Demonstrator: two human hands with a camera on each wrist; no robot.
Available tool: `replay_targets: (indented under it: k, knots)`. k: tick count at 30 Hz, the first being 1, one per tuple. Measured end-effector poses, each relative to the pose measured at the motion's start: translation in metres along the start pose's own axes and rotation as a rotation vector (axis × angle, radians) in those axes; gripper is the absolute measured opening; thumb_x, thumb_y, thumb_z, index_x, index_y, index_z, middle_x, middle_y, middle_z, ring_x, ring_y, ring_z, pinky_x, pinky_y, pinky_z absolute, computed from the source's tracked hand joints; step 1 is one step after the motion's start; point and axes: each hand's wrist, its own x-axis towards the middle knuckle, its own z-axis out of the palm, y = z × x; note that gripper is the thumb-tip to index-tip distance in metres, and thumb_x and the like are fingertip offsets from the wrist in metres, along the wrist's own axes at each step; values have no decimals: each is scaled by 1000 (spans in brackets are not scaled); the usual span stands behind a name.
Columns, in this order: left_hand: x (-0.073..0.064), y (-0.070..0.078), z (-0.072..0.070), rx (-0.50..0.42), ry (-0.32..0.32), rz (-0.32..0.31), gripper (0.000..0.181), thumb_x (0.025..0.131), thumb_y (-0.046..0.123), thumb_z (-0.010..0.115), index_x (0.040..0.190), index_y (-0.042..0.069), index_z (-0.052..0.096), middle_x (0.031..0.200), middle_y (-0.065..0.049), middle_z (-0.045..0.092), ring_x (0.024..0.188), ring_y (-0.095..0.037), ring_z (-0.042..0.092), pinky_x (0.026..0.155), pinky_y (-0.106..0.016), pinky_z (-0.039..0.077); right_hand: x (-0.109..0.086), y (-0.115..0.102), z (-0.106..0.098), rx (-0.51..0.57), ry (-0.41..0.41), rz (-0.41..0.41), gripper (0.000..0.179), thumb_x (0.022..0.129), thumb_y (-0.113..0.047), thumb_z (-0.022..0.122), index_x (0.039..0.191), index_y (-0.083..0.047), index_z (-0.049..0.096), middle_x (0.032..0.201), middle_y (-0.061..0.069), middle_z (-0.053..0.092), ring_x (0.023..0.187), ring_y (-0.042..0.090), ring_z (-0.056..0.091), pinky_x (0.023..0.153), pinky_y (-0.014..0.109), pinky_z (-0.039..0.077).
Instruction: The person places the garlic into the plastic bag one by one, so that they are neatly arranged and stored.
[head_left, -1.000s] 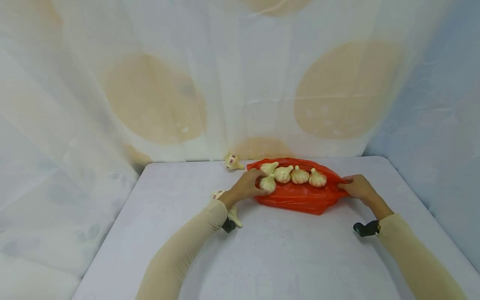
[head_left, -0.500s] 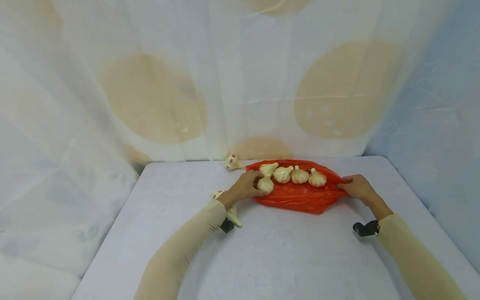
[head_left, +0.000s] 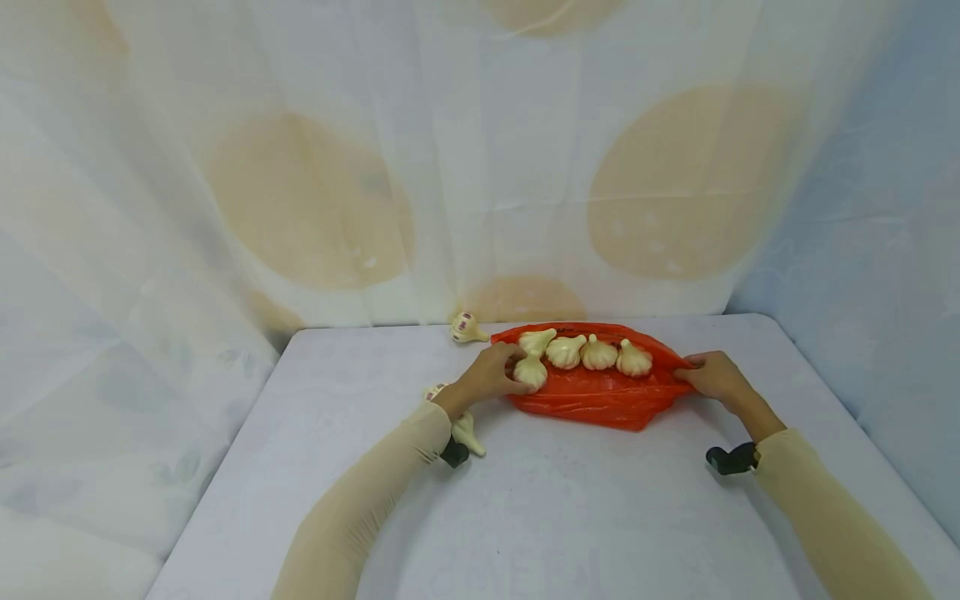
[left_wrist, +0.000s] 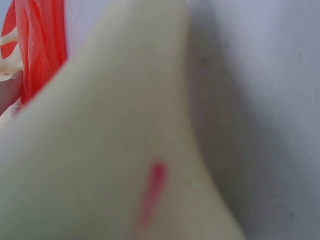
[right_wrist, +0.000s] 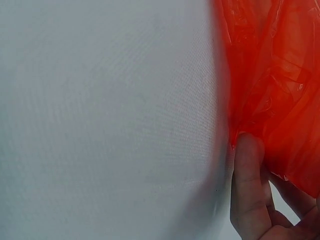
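A red plastic bag [head_left: 592, 405] lies spread across the back of the table, its mouth gaping. Several cream garlic bulbs [head_left: 564, 352] rest in a row on the red plastic. At the bag's left end my left hand [head_left: 486, 373] holds a garlic bulb [head_left: 530, 372] between thumb and fingers. My right hand [head_left: 720, 377] pinches the bag's right edge; in the right wrist view its thumb and fingers [right_wrist: 249, 180] grip the red film. The left wrist view is mostly filled by a blurred sleeve [left_wrist: 115, 115], with just a fingertip beside the bag.
One loose garlic bulb [head_left: 467, 327] with a printed label sits near the table's back edge, left of the bag. Two more, one a garlic bulb [head_left: 467, 433] with a long stem, lie partly hidden by my left wrist. A curtain [head_left: 495, 167] hangs behind the white table [head_left: 570, 517].
The held garlic bulb has shifted slightly left and down with my left hand. The bag's back rim has sunk a little. My right hand stays in place on the bag.
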Motion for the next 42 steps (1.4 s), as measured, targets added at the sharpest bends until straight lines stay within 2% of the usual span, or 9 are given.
replay_targets:
  k: [7,14,19,22,27,31,38,42]
  knots:
    - [-1,0,0,-20,0,5,61,77,36,83,124,5,60,117,-7,60,109,-19,54,95,-30,45,1,1,1,6,-6,18,55,98,-22,54,135,17,42,126,34,51,99,38,54,91,47,51]
    - [-1,-4,-3,-14,32,44,56,76,36,84,119,8,62,113,-3,63,108,-16,55,95,-29,44,2,1,0,10,-11,2,55,97,-22,54,134,18,43,123,33,53,98,36,54,88,45,52]
    - [-2,-5,-9,-46,63,77,56,76,32,85,118,3,62,114,-7,62,109,-18,55,95,-28,45,2,1,-2,9,-15,-8,54,97,-22,54,134,17,44,121,31,55,97,36,54,86,43,52]
    - [-3,-3,-14,-62,76,97,57,76,27,85,119,0,60,116,-11,59,111,-21,56,96,-29,45,3,1,-3,17,-15,-8,54,98,-22,54,134,17,44,120,30,55,98,36,53,86,43,52]
    - [-4,1,-22,-62,60,123,54,79,22,83,120,-2,59,119,-15,57,112,-26,57,97,-34,46,4,4,-3,20,-15,-9,55,98,-23,54,134,16,44,120,30,55,98,36,53,85,42,52]
    - [-4,4,-29,-51,60,146,53,80,20,82,122,-2,59,118,-12,56,112,-26,56,97,-37,46,4,4,-3,19,-16,-10,55,98,-23,55,134,16,44,120,30,55,98,36,53,86,43,52]
    - [1,3,-49,-29,138,244,48,79,11,81,119,-3,59,111,-13,56,106,-29,59,93,-33,49,4,5,-2,20,-16,-4,56,97,-23,55,134,17,43,121,31,54,98,36,54,87,44,52]
    - [3,-2,-62,30,175,242,48,81,10,80,122,1,57,115,-13,55,107,-27,57,94,-31,48,2,4,-1,23,-13,-5,56,97,-23,55,134,17,43,120,31,55,97,36,54,86,43,52]
